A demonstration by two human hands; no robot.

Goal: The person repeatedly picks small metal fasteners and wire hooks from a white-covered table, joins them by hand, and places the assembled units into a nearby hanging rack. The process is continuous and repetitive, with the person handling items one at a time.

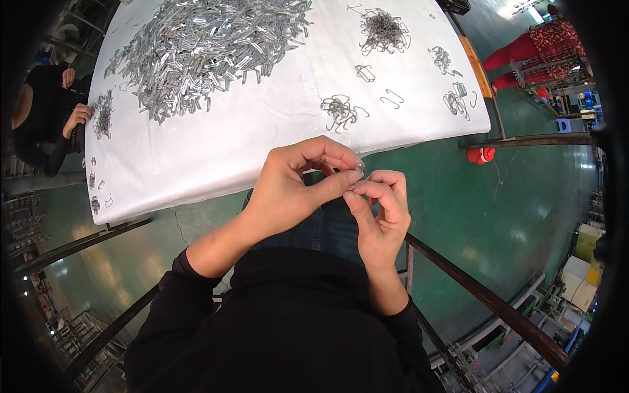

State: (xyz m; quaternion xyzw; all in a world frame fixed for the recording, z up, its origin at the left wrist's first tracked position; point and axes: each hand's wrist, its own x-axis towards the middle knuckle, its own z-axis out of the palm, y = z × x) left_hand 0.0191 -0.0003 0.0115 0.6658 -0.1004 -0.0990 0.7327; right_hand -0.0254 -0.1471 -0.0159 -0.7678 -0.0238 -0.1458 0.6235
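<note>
Over the table's near edge, my left hand (288, 183) pinches a small metal piece (359, 168) between thumb and forefinger; most of it is hidden by the fingertips. My right hand (382, 216) meets it from the right, its thumb and forefinger closed at what looks like a thin wire end, too small to make out. Beyond my hands, a small heap of bent wire hooks (341, 112) lies on the white-covered table (275, 124). Two loose wire hooks (392, 99) lie to its right. Farther left spreads a large pile of short shiny metal strips (209, 46).
More wire hooks are heaped at the far right (384, 31) and right edge (456, 101). At the left edge, a person's hand (78, 118) is beside another small heap (103, 114). A person in red (534, 49) and a red container (481, 155) are beyond the table's right side.
</note>
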